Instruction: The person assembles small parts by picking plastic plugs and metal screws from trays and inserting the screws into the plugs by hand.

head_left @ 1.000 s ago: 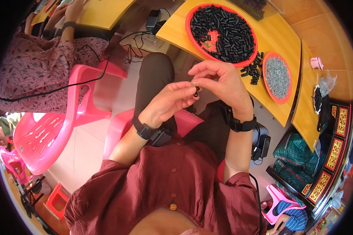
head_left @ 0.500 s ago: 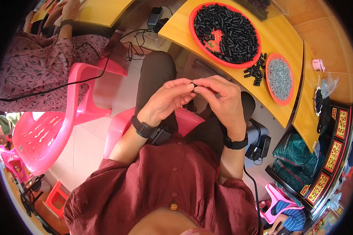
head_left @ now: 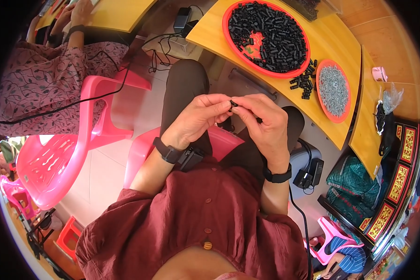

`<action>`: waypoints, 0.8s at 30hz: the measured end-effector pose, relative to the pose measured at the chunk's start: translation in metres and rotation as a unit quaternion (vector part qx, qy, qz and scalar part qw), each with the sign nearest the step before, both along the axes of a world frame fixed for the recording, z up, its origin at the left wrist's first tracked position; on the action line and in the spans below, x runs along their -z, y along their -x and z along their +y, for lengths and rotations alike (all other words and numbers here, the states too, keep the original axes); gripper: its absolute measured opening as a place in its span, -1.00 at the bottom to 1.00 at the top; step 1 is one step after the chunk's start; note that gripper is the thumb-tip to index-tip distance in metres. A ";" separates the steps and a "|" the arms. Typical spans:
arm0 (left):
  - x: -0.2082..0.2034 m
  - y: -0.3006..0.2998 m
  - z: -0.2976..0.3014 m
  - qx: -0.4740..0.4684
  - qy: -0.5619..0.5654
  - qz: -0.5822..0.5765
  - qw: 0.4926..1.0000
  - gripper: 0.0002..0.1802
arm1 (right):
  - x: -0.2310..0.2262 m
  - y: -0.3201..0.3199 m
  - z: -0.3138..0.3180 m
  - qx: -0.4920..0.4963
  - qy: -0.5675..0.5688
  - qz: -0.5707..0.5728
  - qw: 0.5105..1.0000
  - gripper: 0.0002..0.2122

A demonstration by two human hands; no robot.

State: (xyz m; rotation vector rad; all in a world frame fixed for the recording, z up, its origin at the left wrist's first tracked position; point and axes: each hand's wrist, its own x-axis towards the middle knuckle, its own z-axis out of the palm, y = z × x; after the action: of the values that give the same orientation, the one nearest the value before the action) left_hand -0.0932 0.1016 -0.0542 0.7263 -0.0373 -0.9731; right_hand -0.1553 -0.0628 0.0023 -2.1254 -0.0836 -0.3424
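Over my lap, my left hand [head_left: 201,116] and my right hand [head_left: 264,120] meet fingertip to fingertip. Between them they pinch a small black cylindrical part [head_left: 233,104], mostly covered by the fingers. On the yellow table beyond, a big red round tray [head_left: 227,33] holds a heap of similar short black tubes [head_left: 280,42]. Several loose black tubes [head_left: 304,82] lie by its right rim. Beside those, a smaller red plate [head_left: 318,88] carries a pile of thin silvery metal pieces, like screws or pins [head_left: 333,91].
The yellow table edge [head_left: 284,95] curves just beyond my hands. A pink plastic chair [head_left: 51,163] stands at my left, near a seated person in a patterned garment [head_left: 42,88]. Black cables [head_left: 165,51] trail at the far left. A green bag [head_left: 352,182] sits at right.
My hands have shifted very slightly, and more of the black part shows between the fingertips. The trays and their contents look the same.
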 end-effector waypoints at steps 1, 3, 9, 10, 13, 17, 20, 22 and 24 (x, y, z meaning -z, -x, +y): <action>0.000 0.000 -0.001 0.001 -0.001 0.001 1.000 -0.81 | 0.001 0.001 0.002 0.020 -0.009 -0.008 1.000 -0.86; 0.000 0.000 -0.002 0.000 0.014 0.004 1.000 -0.78 | 0.007 0.004 0.003 0.040 -0.018 -0.015 0.999 -0.86; -0.014 0.001 -0.008 -0.031 0.010 -0.017 0.999 -0.79 | 0.010 0.014 0.014 0.092 -0.141 -0.027 0.985 -0.86; -0.012 0.001 -0.007 -0.031 0.009 -0.017 0.999 -0.79 | 0.010 0.016 0.016 0.099 -0.141 -0.027 0.985 -0.86; -0.001 -0.002 -0.004 -0.068 0.021 -0.028 0.997 -0.84 | 0.016 0.017 0.022 0.110 -0.132 -0.032 0.985 -0.85; 0.001 -0.003 -0.001 -0.076 0.011 -0.031 0.997 -0.88 | 0.017 0.016 0.026 0.124 -0.116 -0.029 0.985 -0.84; 0.002 -0.002 -0.002 -0.083 -0.001 -0.029 0.996 -0.86 | 0.021 0.018 0.026 0.139 -0.115 -0.036 0.983 -0.84; 0.003 -0.001 -0.002 -0.083 -0.007 -0.027 0.996 -0.86 | 0.026 0.020 0.026 0.144 -0.091 -0.043 0.984 -0.84; 0.003 0.000 -0.002 -0.087 -0.013 -0.026 0.996 -0.84 | 0.027 0.021 0.027 0.149 -0.066 -0.050 0.985 -0.84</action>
State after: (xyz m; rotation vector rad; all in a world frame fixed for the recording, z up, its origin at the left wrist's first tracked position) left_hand -0.0934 0.0994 -0.0571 0.7662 -0.0078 -0.7899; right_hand -0.1765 -0.0354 -0.0244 -1.9879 0.1966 -0.6157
